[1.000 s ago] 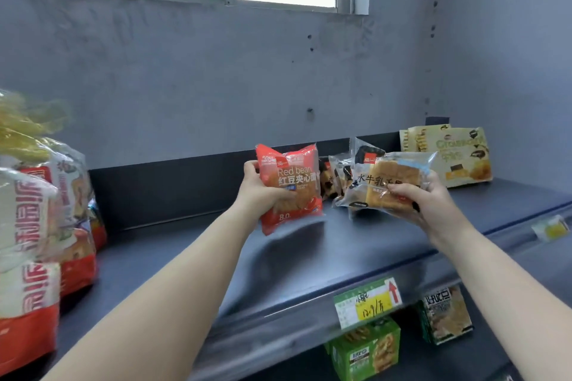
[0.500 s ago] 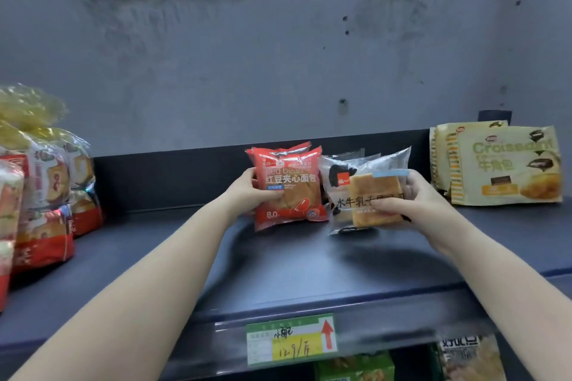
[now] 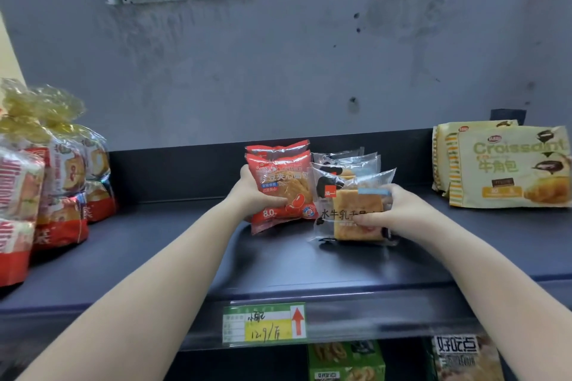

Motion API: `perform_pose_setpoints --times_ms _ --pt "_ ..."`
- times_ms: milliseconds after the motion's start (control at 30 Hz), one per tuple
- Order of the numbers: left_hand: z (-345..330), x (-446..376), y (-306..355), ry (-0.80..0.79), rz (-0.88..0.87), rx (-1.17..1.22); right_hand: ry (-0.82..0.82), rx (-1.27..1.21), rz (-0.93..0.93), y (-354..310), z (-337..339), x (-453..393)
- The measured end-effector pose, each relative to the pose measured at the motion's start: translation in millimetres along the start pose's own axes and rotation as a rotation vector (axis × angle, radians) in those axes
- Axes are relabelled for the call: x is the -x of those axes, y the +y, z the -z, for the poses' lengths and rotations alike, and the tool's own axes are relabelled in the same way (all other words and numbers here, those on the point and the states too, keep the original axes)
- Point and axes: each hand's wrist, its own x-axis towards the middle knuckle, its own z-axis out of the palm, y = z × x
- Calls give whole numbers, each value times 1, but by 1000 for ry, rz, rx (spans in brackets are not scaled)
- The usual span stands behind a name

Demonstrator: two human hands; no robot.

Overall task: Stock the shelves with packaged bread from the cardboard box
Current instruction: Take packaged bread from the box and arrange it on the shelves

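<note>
Change: both packs lower and farther back than half a second ago, now at shelf level.
Left hand (image 3: 253,192): clasping red bean bread pack (image 3: 283,192) upright, in front of a matching red pack.
Right hand (image 3: 399,210): gripping clear toast pack (image 3: 356,213) — bottom edge touching the shelf (image 3: 154,257), in front of similar clear packs.
Source: cardboard box not in view.
Risk: light packs tipping forward on release — slick film, narrow base.

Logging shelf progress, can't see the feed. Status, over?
Left hand gripping red bean bread pack, right hand gripping clear toast pack. Both packs at the shelf, fronting matching rows. Nothing in the way.
</note>
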Motion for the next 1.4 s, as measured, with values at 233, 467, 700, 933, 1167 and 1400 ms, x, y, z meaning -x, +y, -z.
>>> perform_pose_setpoints --times_ms 233,467,700,933,1167,1400 --pt "8 0 -8 22 -34 53 4 29 34 -4 3 5" --pt "4 -2 -6 -19 26 108 -5 -10 -8 -3 0 6" --pt "3 -3 -9 -29 10 80 -20 -11 -48 -5 0 6" --pt "2 -6 -15 -39 43 100 8 109 -37 -10 0 14" --pt "20 11 2 214 -87 40 630 386 511 -28 -13 33" --pt "77 83 5 532 -485 -723 397 483 875 -81 -95 35"
